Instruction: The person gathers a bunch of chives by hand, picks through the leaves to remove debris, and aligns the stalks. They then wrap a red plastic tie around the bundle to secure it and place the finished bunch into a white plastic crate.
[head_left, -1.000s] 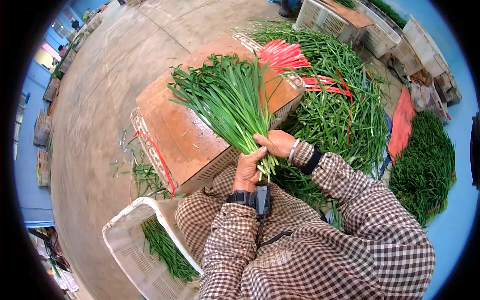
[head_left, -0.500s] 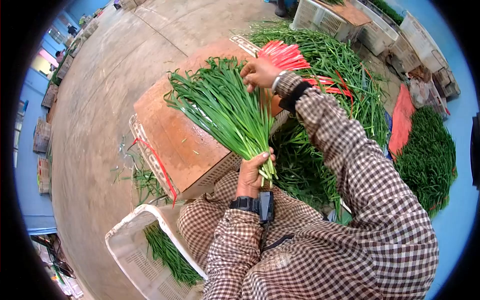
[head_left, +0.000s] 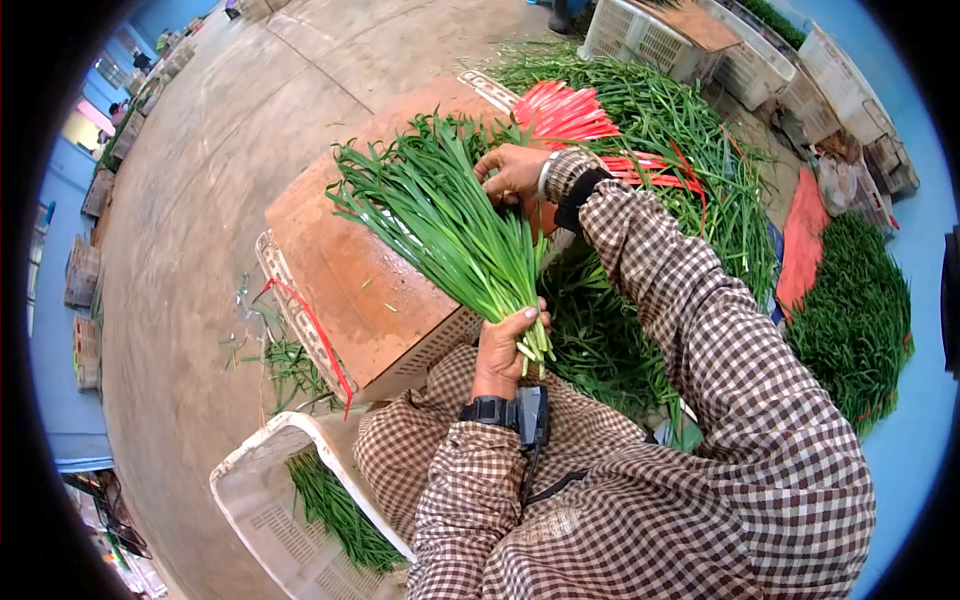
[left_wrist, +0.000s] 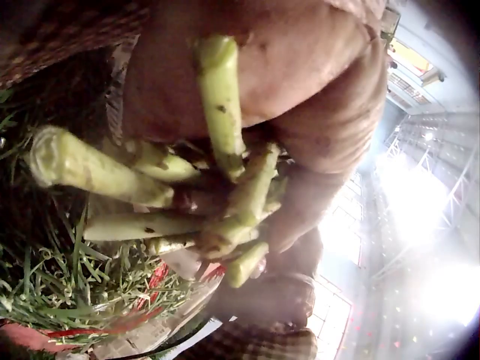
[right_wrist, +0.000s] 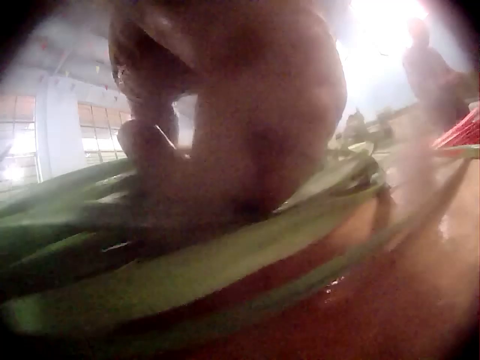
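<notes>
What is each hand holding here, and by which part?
The left hand grips the bunch of long green chive leaves by its pale stem ends. The right hand rests on the leafy tops, fingers among them; no clear grip shows.

Head view bright, even daylight, fisheye vignette at edges; wrist views blurry w/ backlight glare.

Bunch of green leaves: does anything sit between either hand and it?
Nothing visible does. The left hand grips the bunch of green leaves at its stem end, and the right hand rests directly on the leaves over the brown crate top.
</notes>
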